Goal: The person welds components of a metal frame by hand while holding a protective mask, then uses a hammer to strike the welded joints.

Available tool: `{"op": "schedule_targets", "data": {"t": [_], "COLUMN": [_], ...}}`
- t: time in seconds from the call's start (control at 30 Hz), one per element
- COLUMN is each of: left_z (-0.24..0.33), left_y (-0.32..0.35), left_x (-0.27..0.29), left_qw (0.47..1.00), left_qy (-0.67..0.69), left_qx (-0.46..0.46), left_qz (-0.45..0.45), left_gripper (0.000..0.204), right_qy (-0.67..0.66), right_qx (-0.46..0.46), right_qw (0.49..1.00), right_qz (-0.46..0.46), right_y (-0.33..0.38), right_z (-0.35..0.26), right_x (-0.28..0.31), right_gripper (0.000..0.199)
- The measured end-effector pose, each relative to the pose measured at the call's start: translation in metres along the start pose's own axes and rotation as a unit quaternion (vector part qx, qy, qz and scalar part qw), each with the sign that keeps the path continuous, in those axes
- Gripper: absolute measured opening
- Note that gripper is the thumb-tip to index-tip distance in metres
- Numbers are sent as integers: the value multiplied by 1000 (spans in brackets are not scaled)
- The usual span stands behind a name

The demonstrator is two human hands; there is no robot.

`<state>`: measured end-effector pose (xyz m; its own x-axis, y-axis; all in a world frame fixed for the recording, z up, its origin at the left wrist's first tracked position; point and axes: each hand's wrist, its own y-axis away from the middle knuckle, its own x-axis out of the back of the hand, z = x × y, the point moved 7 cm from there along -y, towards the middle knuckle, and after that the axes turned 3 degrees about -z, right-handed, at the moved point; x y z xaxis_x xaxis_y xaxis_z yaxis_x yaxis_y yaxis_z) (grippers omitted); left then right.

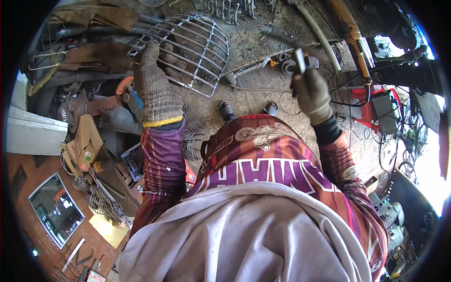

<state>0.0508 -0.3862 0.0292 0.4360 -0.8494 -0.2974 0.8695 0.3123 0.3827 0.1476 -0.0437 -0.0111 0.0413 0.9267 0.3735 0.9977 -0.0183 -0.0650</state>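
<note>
My left hand (155, 87), in a grey knit glove with a yellow cuff, grips the rim of a domed wire fan guard (192, 47) that stands tilted on the dirty floor. My right hand (311, 94), in a grimy glove, is raised to the right of the guard and holds a thin bent metal rod (287, 43) that blurs as it arcs up and left. A small pale piece shows above that fist. My feet show just below the guard.
A red welding machine (381, 109) with cables sits at the right. An orange angle grinder (128, 90) and motor parts lie left of the guard. More wire guards (193, 136) lean by my left arm. Cardboard (84, 143) and tools crowd the lower left.
</note>
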Motion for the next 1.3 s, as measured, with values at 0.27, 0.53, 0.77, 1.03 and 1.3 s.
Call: {"op": "schedule_targets", "data": {"t": [0.27, 0.53, 0.77, 1.03, 1.3], "left_z": [-3, 7, 14, 18, 16], "left_y": [-6, 0, 10, 9, 6], "left_x": [-5, -9, -16, -17, -16], "left_qw": [999, 998, 993, 992, 994], "left_qy": [-14, -51, -84, -100, -85], "left_qx": [0, -38, -87, -79, -70], "left_qz": [-31, -25, -17, -15, -19], "left_gripper": [15, 12, 18, 16, 20], "right_qy": [81, 157, 236, 272, 208], "right_qx": [27, 143, 138, 142, 131], "right_qw": [993, 972, 952, 944, 964], "right_qz": [-83, -103, -136, -119, -102], "right_y": [13, -3, -13, -10, -10], "right_z": [-16, -46, -44, -48, -52], "right_x": [-40, -47, -56, -54, -50], "right_gripper": [25, 29, 27, 24, 23]}}
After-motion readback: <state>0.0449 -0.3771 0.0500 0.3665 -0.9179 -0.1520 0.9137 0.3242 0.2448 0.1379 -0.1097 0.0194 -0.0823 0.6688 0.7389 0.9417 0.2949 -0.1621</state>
